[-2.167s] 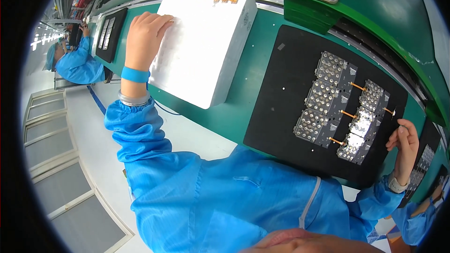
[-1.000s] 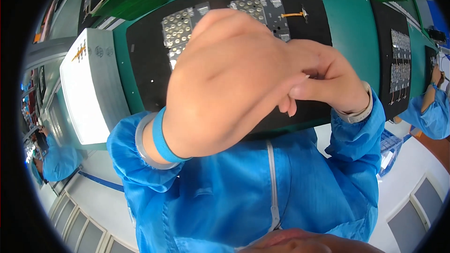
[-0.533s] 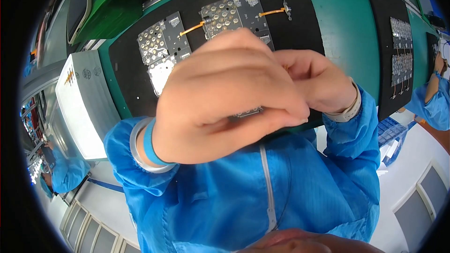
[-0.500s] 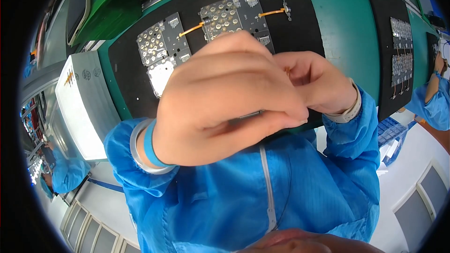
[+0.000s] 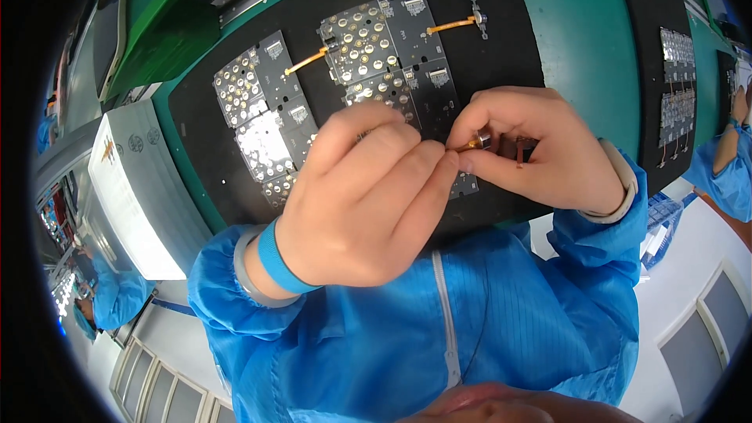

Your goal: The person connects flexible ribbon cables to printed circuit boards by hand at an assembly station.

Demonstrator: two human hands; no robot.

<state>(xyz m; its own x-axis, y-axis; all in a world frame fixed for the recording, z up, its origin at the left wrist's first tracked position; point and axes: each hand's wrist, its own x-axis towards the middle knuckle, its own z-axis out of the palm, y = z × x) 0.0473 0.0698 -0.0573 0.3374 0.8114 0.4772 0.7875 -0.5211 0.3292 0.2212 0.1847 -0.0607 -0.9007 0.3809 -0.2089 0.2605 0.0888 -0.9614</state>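
Note:
Above the black mat, my two hands meet fingertip to fingertip. My right hand [image 5: 552, 153] is closed on a small orange flex cable [image 5: 472, 144] with a round metal part at its end. A second orange strip [image 5: 521, 153] shows inside the curl of its fingers. My left hand [image 5: 364, 200], back upward, pinches at the other end of the flex cable; its fingertips partly hide that end. Beyond the hands lie two dark circuit board panels, the left panel [image 5: 284, 88] and the middle panel [image 5: 407, 25], covered with round metallic pads. Flex cables extend from their right edges.
The black mat [image 5: 501, 55] rests on a green bench top [image 5: 576, 47]. A white box [image 5: 137, 188] stands at the left, and a green tray [image 5: 168, 27] is behind it. More boards [image 5: 676, 98] lie on another mat at right, near a co-worker's blue sleeve [image 5: 724, 164].
My left hand has lowered and turned, uncovering more of the boards. My right hand has shifted slightly right and down, and the flex cable between the fingertips has come into view.

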